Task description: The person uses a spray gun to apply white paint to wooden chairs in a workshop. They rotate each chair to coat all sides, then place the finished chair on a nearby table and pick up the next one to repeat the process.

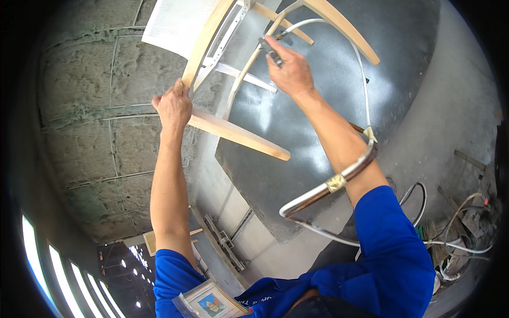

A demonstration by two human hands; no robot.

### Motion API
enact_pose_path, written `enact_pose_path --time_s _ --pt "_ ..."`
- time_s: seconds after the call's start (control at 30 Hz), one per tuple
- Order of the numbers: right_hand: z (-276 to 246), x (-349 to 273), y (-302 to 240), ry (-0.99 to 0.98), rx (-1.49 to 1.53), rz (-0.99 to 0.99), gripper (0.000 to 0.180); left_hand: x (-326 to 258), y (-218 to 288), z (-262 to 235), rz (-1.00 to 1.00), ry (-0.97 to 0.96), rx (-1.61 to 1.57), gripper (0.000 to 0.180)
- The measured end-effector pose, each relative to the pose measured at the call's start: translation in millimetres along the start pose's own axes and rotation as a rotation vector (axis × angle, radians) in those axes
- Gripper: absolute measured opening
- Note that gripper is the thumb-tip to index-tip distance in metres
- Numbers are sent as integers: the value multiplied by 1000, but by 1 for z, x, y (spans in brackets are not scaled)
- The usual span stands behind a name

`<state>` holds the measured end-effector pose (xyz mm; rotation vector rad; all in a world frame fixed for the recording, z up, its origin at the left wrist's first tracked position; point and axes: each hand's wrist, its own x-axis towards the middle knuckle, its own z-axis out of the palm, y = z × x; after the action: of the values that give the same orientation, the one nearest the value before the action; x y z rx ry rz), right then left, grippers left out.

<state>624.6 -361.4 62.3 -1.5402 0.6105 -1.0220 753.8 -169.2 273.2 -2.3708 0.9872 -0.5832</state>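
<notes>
Hose across R forearm, nr frame

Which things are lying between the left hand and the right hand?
In the head view, the thin curved rail of the wooden frame and a whitish bar cross between the hands.

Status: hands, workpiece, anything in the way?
Left hand gripping pale wooden chair frame. Right hand holding dark metal hand tool. White flexible hose crossing over right forearm.
</notes>
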Motion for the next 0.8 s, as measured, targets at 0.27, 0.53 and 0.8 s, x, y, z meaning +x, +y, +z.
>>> enact_pose_path --time_s 0.27,0.53,0.8 --pt "-43 -115 -5 -273 65 -111 59 -2 13 2 29 57 -15 34" --pt "-50 -114 34 297 157 24 54 68 -24 12 -65 18 68 31" --pt "-43 -82 98 379 389 315 48 116 -45 26 -97 22 120 37"
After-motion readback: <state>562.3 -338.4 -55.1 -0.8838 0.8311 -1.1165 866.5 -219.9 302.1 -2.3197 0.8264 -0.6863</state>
